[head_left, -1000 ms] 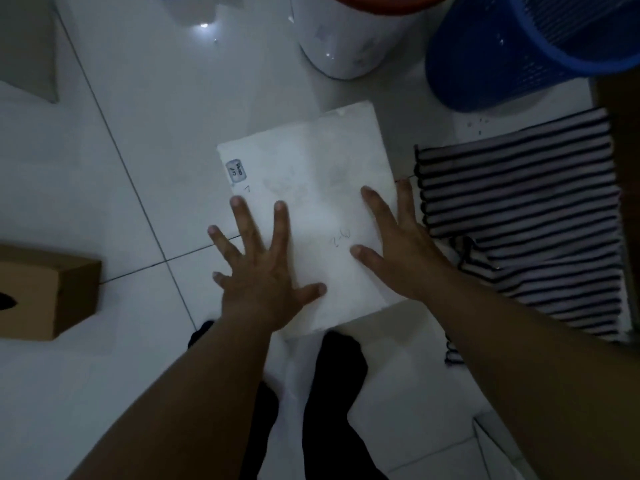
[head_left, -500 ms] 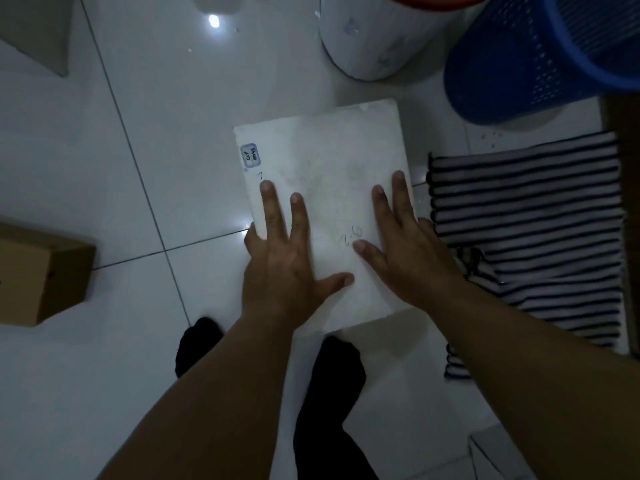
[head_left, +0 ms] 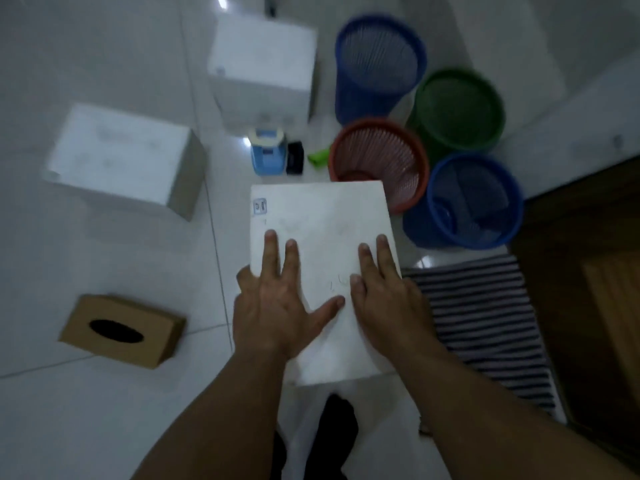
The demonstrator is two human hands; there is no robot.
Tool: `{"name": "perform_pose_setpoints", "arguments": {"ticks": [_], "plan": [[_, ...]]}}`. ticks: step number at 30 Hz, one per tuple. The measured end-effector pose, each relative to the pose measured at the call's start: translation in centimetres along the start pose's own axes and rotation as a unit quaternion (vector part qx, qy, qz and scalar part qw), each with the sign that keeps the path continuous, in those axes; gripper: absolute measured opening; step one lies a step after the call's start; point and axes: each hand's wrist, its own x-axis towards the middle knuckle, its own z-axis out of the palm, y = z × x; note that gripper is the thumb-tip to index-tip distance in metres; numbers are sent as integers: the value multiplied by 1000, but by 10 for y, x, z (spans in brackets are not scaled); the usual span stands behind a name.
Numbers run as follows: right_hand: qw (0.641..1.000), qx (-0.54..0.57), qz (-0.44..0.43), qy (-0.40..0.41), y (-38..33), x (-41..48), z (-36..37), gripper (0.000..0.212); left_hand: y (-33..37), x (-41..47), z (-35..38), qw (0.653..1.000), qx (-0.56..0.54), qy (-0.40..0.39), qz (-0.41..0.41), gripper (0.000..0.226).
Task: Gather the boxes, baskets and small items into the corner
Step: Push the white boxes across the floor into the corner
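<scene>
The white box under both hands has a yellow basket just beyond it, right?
Not yellow: the head view shows the basket beyond the white box is red. The left hand and right hand do rest on the box.

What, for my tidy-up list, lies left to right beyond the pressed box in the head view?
Left white box → blue gadget → black item → green item → red basket → near blue basket.
</scene>
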Motion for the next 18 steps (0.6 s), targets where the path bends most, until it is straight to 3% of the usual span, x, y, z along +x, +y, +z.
{"name": "perform_pose_setpoints", "arguments": {"ticks": [9, 18], "plan": [[992, 17, -50, 113, -97, -81, -277, 59, 20, -64, -305, 994, -2, 108, 6, 112], [968, -29, -191, 161, -164, -111, -405, 56, 12, -110, -415, 967, -25, 229, -107, 110]]}}
